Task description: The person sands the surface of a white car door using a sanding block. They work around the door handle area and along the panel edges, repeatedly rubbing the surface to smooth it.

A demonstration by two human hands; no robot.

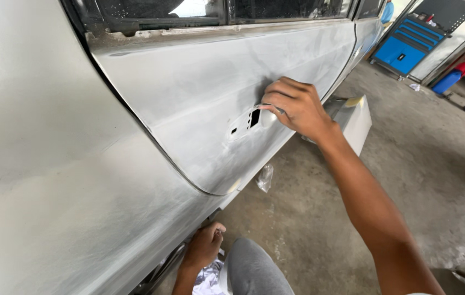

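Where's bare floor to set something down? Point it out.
Bare concrete floor lies right of the right hand, between the car door and the blue tool cabinet. It is crowded low by the sill, around the left hand and crumpled paper.

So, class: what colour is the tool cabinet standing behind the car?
Blue, with darker drawer fronts: the tool cabinet, clearest in the head view, top right.

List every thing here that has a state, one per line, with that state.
Car door: shut, sanded dull, handle removed, bare holes left.
Right hand: pressed on the door by the handle recess.
Left hand: down at the sill, fingers curled.
Tool cabinet: drawers shut.
Plastic bag: crumpled on the floor.
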